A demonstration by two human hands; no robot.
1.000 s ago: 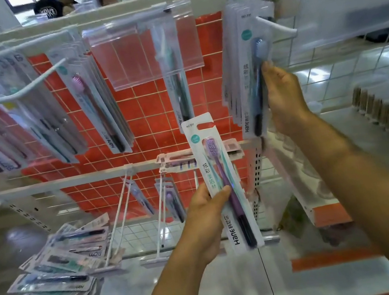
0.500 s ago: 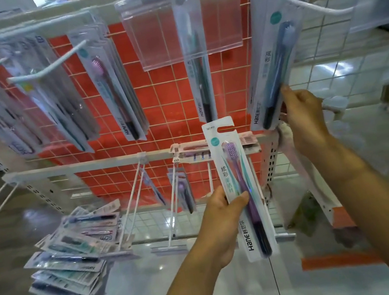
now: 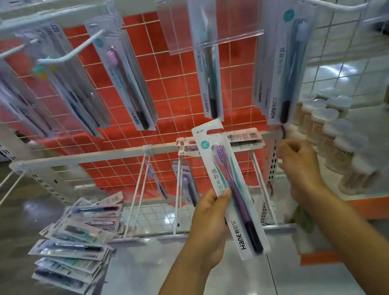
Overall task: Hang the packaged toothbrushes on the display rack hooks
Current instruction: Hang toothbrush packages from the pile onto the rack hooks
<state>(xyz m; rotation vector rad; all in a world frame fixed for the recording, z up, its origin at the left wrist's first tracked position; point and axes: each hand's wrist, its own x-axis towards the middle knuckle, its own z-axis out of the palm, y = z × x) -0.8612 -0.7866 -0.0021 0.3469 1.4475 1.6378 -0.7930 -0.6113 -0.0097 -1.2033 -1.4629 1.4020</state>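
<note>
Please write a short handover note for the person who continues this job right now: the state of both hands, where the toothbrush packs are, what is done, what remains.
Left hand: grips one purple pack, upright, below the middle hook.
Right hand: loosely curled, holds nothing, below the right-hand packs.
Done: packs hang on the upper hooks, including a lone pack at the middle; a few hang on the lower row.
Left: hang the purple pack, then the loose pile at the lower left.

Bright, even light; glare on the glossy floor [image 3: 43, 208]; edges blurred and bowed by wide-angle distortion.
</note>
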